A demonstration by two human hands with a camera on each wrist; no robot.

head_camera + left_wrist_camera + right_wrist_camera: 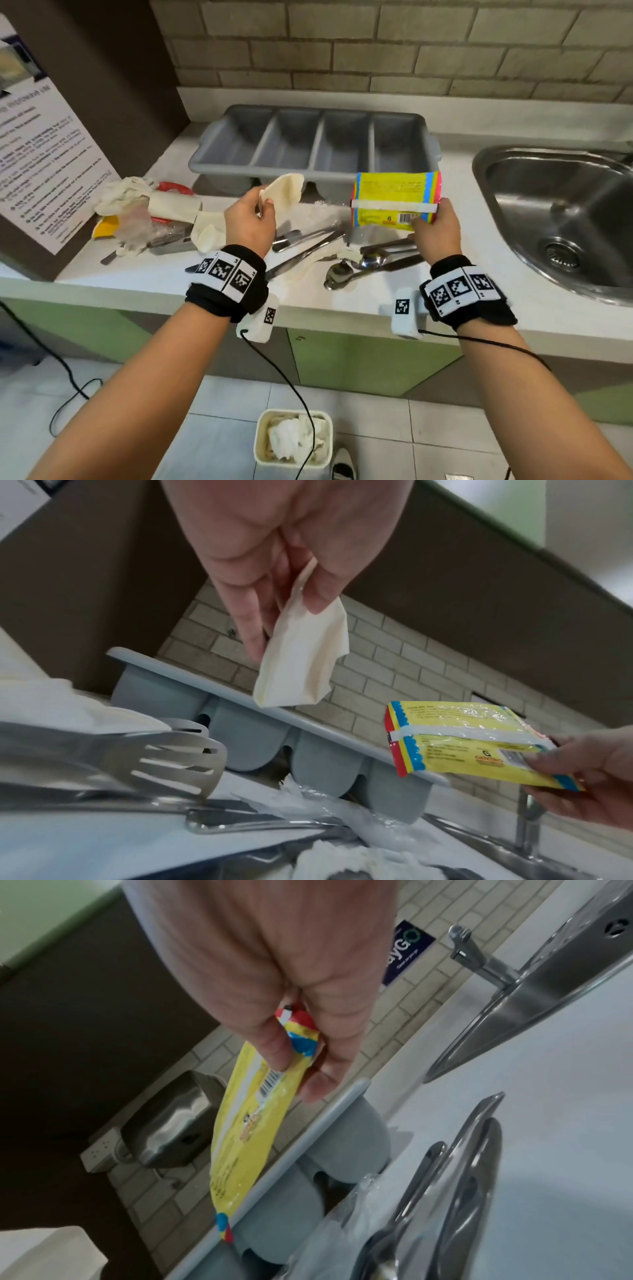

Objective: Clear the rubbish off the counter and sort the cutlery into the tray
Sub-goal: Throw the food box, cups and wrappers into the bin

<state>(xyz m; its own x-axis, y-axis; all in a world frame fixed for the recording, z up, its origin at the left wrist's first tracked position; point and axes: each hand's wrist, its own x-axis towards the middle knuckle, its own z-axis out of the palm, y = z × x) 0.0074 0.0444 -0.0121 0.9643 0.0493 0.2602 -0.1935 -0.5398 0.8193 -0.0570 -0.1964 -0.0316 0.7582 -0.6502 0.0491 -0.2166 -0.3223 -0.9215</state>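
Pinching a folded paper napkin (286, 192) in our left hand (249, 222), we gripped a yellow snack packet (397, 200) in our right hand (436, 230), cutlery (342, 253) below both.

My head view looks down and forward over the white counter (445, 301). Both wrist views sit low under my palms, tilted, close, facing the brick wall. All three share the grey four-compartment plastic cutlery tray (219, 164) (246, 739) (342, 1148).
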